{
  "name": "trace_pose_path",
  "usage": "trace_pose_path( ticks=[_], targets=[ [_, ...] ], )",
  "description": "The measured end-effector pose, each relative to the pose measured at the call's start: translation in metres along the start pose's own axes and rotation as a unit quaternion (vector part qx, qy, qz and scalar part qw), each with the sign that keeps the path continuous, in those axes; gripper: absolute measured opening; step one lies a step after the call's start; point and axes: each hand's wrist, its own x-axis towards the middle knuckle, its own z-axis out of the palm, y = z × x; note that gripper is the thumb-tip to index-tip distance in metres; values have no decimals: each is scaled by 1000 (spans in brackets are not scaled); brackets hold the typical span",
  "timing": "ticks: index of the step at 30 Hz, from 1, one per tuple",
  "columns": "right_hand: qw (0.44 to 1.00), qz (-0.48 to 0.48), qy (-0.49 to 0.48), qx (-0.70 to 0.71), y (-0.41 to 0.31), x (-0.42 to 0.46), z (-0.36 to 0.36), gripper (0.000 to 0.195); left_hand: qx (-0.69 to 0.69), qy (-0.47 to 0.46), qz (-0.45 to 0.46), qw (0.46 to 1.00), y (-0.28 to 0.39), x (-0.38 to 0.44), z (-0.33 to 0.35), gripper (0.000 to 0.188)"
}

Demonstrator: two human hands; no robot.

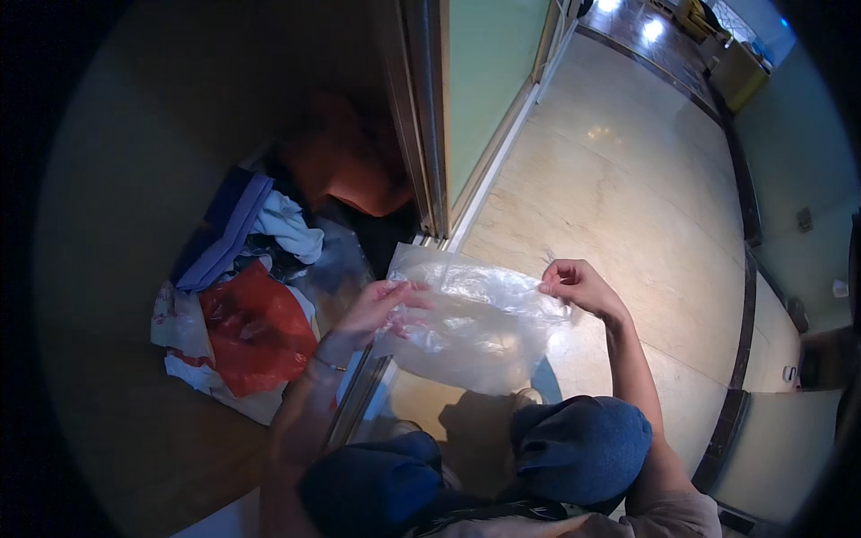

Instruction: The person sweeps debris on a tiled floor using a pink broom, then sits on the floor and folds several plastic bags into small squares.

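Note:
A clear plastic bag (471,323) spreads between my two hands, above the door track and in front of my knees. My right hand (577,288) pinches its right edge between thumb and fingertips. At the bag's left side is my left hand (383,311), slightly blurred, with thumb and fingers around the film. Some of those fingers show through the plastic. To the left lies a heap with a red plastic bag (259,329), a folded purple-blue cloth item (225,232) and a crumpled pale cloth (289,228).
A sliding door with a frosted panel (494,87) stands ahead, its metal track (360,397) running beside my left knee. An orange-brown item (356,168) sits in the dark behind the heap. Pale floor tiles (605,175) stretch along the right. My jeans-covered knees (582,447) are below the bag.

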Motion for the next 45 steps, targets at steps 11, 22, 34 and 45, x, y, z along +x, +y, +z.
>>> trace_pose_path(
  ticks=[11, 22, 34, 45],
  targets=[
    [957, -176, -192, 126, -57, 34, 59, 40, 320, -225, -47, 919, 69, -8, 62, 45],
    [987, -97, 106, 78, -47, 3, -24, 15, 428, 18, 137, 893, 69, 20, 13, 21],
    [911, -286, 286, 83, -28, -81, -72, 8, 473, 99, 647, 590, 104, 35, 97, 20],
    [997, -14, 75, 9, 55, -41, 7, 46, 603, -272, 561, 498, -47, 22, 114, 20]
  ],
)
